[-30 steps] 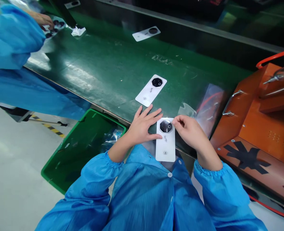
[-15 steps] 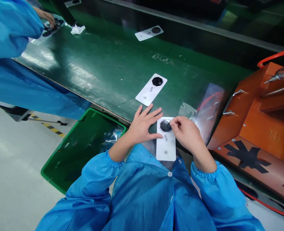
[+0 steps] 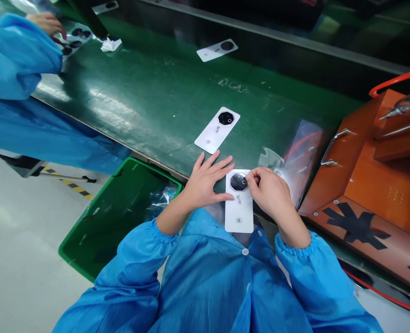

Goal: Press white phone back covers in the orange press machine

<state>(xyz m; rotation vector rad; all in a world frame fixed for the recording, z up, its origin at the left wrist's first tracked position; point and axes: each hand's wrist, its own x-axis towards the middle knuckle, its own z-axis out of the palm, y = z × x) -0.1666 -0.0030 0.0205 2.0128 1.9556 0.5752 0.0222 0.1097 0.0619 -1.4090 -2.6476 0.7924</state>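
Observation:
A white phone back cover (image 3: 239,217) with a dark many-sided camera lens plate (image 3: 239,181) overhangs the bench's front edge before me. My left hand (image 3: 205,182) lies with fingers spread on the bench, its thumb touching the cover's left edge. At the right rim of the lens plate, my right hand (image 3: 267,189) is closed in a pinch; what lies between its fingertips is hidden. Just beyond my left fingertips rests a second white back cover (image 3: 212,134), also with a dark lens plate.
Farther back on the green bench (image 3: 139,106) lies another white cover (image 3: 212,52). An orange machine (image 3: 382,185) stands at right, beside clear plastic film (image 3: 304,148). Below left is a green bin (image 3: 104,222). A co-worker's hand (image 3: 48,24) is over dark round parts; crumpled white paper (image 3: 110,45) lies nearby.
My hands and the cover stay almost still, with the right hand still at the lens plate's rim. The co-worker's arm has shifted left and back.

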